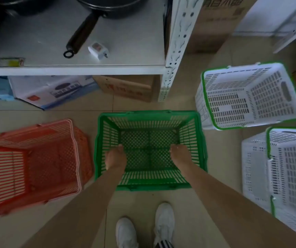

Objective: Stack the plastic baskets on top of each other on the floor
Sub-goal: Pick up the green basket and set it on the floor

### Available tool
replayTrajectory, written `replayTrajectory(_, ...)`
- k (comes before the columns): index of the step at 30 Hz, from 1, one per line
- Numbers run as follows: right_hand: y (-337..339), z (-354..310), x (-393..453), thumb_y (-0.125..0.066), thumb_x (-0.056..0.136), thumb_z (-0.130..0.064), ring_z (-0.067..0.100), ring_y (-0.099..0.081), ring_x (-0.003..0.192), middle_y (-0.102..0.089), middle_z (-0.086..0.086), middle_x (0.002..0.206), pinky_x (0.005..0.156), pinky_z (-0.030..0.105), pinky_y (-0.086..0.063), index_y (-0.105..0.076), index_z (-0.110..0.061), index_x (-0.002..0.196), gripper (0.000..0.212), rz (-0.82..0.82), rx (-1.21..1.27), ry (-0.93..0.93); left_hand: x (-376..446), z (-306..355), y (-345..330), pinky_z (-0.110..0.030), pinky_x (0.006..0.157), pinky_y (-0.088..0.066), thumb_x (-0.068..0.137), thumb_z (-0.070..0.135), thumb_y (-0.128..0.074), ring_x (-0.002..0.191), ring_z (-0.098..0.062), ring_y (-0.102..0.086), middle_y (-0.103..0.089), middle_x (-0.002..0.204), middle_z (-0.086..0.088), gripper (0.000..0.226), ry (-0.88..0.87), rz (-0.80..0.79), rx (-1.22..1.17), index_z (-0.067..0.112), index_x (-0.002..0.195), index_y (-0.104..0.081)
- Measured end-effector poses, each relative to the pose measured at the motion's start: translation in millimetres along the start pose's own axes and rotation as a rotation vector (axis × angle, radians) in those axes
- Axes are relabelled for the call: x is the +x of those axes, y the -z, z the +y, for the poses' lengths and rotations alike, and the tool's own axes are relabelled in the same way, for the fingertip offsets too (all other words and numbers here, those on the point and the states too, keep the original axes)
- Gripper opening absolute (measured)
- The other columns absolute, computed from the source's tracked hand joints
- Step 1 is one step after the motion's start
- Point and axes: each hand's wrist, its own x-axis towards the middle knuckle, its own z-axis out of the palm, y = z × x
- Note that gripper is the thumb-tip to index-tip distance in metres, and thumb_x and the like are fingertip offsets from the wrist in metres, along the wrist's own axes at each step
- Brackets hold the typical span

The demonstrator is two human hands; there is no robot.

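Note:
A green plastic basket point(150, 122) stands upright on the tiled floor right in front of me. Both my arms reach down into it. My left hand point(116, 158) and my right hand point(179, 154) hover over its perforated bottom, fingers curled downward; whether they grip anything is unclear. A red basket point(32, 158) with a pale rim sits to the left, close beside the green one. Two white baskets with green rims are on the right, one farther away point(247, 95) and one nearer point(286, 176). The farther white basket leans on its side.
A white metal shelf point(72, 69) carrying black pans point(83, 31) and a small white box juts out ahead, its post point(168, 83) standing by the green basket. Cardboard boxes point(129, 88) lie under it. My white shoes point(163, 222) are on the floor behind the basket.

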Motion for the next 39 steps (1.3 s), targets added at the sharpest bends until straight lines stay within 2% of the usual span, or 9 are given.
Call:
replayTrajectory(4, 14, 8, 22, -0.039, 0.104, -0.021, 0.02, -0.049, 0.06, -0.055, 0.008, 0.074, 0.06, 0.029, -0.037, -0.051, -0.008, 0.067, 0.04, 0.097, 0.08, -0.043, 26, -10, -2, -0.044, 0.102, -0.038, 0.104, 0.029, -0.026, 0.124, -0.041, -0.044, -0.047, 0.137, -0.026, 0.048, 0.106, 0.105, -0.059, -0.001, 0.133, -0.051)
replayTrajectory(7, 22, 12, 39, -0.04, 0.101, -0.016, 0.032, -0.063, 0.088, -0.065, 0.017, 0.096, 0.069, 0.03, -0.042, -0.063, 0.003, 0.087, 0.033, 0.202, 0.046, -0.013, 42, -13, -5, -0.043, 0.106, -0.033, 0.103, 0.03, -0.031, 0.132, -0.039, -0.037, -0.038, 0.146, -0.022, 0.048, 0.096, 0.228, -0.094, 0.002, 0.14, -0.045)
replayTrajectory(9, 26, 15, 49, -0.04, 0.098, -0.014, 0.037, -0.058, 0.108, -0.061, 0.021, 0.115, 0.083, 0.037, -0.046, -0.062, 0.004, 0.108, 0.03, 0.357, 0.003, 0.029, 49, -16, -4, -0.045, 0.107, -0.032, 0.102, 0.03, -0.036, 0.132, -0.041, -0.035, -0.032, 0.15, -0.021, 0.05, 0.12, 0.34, -0.116, 0.003, 0.144, -0.038)
replayTrajectory(13, 33, 26, 63, -0.042, 0.099, -0.021, 0.034, -0.05, 0.118, -0.047, 0.018, 0.134, 0.09, 0.044, -0.045, -0.046, -0.004, 0.135, 0.04, 0.679, -0.176, -0.027, 63, -30, -4, -0.049, 0.109, -0.03, 0.099, 0.033, -0.041, 0.132, -0.043, -0.036, -0.029, 0.153, -0.018, 0.057, 0.173, 0.48, -0.17, 0.011, 0.15, -0.029)
replayTrajectory(18, 34, 53, 90, -0.04, 0.1, -0.024, 0.037, -0.049, 0.122, -0.046, 0.02, 0.138, 0.101, 0.049, -0.041, -0.039, -0.001, 0.138, 0.045, 0.502, 0.038, -0.245, 84, -41, -3, -0.047, 0.11, -0.031, 0.1, 0.039, -0.038, 0.134, -0.043, -0.038, -0.036, 0.15, -0.023, 0.061, 0.244, 0.302, -0.211, 0.008, 0.151, -0.025)
replayTrajectory(21, 30, 62, 98, -0.039, 0.101, -0.03, 0.04, -0.055, 0.117, -0.053, 0.023, 0.133, 0.1, 0.05, -0.043, -0.041, 0.001, 0.132, 0.044, 0.427, 0.073, -0.245, 92, -43, -4, -0.047, 0.107, -0.034, 0.101, 0.04, -0.037, 0.133, -0.043, -0.041, -0.04, 0.147, -0.024, 0.059, 0.258, 0.31, -0.217, 0.003, 0.146, -0.03)
replayTrajectory(31, 32, 64, 97, -0.028, 0.102, -0.045, 0.042, -0.057, 0.112, -0.057, 0.024, 0.126, 0.094, 0.052, -0.045, -0.044, 0.002, 0.129, 0.055, 0.478, 0.028, -0.165, 82, -44, -10, -0.045, 0.111, -0.028, 0.104, 0.038, -0.028, 0.136, -0.041, -0.039, -0.042, 0.147, -0.026, 0.057, 0.328, 0.423, -0.283, -0.004, 0.141, -0.037)
replayTrajectory(35, 35, 66, 91, -0.024, 0.103, -0.045, 0.041, -0.057, 0.11, -0.059, 0.024, 0.122, 0.089, 0.049, -0.044, -0.047, 0.001, 0.125, 0.056, 0.51, 0.005, -0.122, 73, -59, -16, -0.052, 0.102, -0.039, 0.103, 0.041, -0.025, 0.122, -0.044, -0.05, -0.054, 0.133, -0.026, 0.054, 0.32, 0.472, -0.307, -0.002, 0.129, -0.048)
replayTrajectory(39, 45, 62, 81, -0.022, 0.105, -0.041, 0.04, -0.059, 0.104, -0.062, 0.024, 0.115, 0.081, 0.044, -0.044, -0.051, 0.0, 0.119, 0.052, 0.552, -0.016, -0.075, 56, -60, -6, -0.048, 0.089, -0.044, 0.104, 0.037, -0.027, 0.111, -0.046, -0.057, -0.06, 0.123, -0.029, 0.05, 0.269, 0.513, -0.317, -0.003, 0.123, -0.053)
